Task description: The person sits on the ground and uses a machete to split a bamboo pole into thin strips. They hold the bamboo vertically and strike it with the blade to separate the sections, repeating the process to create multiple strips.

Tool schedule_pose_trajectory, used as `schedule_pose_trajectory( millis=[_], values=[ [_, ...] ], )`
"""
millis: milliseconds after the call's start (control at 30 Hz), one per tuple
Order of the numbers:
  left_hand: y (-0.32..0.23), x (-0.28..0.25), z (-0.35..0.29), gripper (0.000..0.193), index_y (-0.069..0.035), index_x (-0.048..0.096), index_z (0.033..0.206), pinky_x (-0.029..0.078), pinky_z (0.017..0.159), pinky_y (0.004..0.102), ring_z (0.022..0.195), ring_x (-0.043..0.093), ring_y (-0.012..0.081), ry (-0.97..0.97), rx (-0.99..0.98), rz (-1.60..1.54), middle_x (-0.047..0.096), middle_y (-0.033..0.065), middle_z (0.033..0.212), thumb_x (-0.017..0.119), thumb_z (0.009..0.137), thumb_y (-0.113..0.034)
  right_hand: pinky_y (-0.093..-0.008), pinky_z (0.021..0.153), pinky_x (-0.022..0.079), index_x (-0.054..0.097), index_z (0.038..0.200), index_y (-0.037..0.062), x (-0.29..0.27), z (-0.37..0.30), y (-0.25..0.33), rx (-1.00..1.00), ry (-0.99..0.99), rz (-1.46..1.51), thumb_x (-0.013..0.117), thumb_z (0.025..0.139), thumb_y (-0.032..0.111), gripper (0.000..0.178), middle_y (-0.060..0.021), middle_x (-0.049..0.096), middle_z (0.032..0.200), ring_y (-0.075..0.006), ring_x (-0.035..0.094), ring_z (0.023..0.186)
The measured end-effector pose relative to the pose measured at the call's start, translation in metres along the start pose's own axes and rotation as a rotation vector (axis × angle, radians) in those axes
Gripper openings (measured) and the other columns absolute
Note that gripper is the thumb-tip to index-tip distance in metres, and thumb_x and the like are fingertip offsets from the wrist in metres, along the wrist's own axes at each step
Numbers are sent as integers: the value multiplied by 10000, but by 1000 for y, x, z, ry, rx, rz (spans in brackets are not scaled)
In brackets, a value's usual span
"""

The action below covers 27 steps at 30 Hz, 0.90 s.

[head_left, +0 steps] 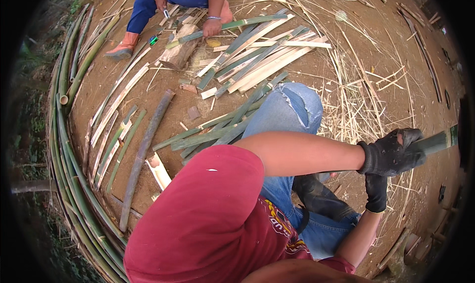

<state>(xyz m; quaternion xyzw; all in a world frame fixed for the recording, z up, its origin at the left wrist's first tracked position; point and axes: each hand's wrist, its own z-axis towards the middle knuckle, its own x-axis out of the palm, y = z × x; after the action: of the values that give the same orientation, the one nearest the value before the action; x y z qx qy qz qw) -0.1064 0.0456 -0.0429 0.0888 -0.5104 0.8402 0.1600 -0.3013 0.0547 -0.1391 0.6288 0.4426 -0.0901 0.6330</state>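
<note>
gripped firmly in the left hand [394, 154], gloved in black: a green strip [435, 142], held out at the right of the scene. backed up just on the near side by the right hand [377, 189], gloved too but mostly hidden; cannot tell its hold. reaching past the raised knee [292, 105] with the left forearm [309, 153], perhaps to keep the strip clear of the body. running on toward the dark right rim; cannot make out any support there. strewn between knee and hands: pale shavings [354, 110]. pressed across a log [179, 55] at the far side by a co-worker's hand [212, 28]: another strip [247, 21], probably laid so for a firm base. held in the other hand [161, 5] there, a small tool [166, 14], too small to tell. heaped near the log, split strips [277, 71], roughly aligned, presumably for easy picking up. bunched along the left edge, long poles [63, 157], likely out of the way. lying alone nearer the middle, a dark pole [148, 138].
</note>
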Motion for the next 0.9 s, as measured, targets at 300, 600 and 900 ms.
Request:
schedule_pose_trajectory(
  millis=[300,600,900],
  values=[
    [-44,-41,33,245,-20,663,849,497,744,422,810,631,353,-86,321,244,666,142,799,555,916,-230,-304,766,507,687,1017,-22,45,13,94,41,383,148,703,919,177,222,-80,710,936,-151,630,805],
    [58,-101,65,250,-67,626,1003,492,798,361,731,628,164,-775,-449,-772,621,51,758,542,983,-301,-276,669,507,710,947,-8,46,10,100,145,429,301,711,897,213,226,-45,676,787,-115,621,711],
    [-31,-7,18,595,27,522,1202,574,597,320,689,670,159,298,-114,-367,672,120,855,527,979,-524,-350,794,503,676,1013,-6,38,7,60,-61,360,177,671,939,249,265,-61,702,903,-169,631,856]
  ],
)
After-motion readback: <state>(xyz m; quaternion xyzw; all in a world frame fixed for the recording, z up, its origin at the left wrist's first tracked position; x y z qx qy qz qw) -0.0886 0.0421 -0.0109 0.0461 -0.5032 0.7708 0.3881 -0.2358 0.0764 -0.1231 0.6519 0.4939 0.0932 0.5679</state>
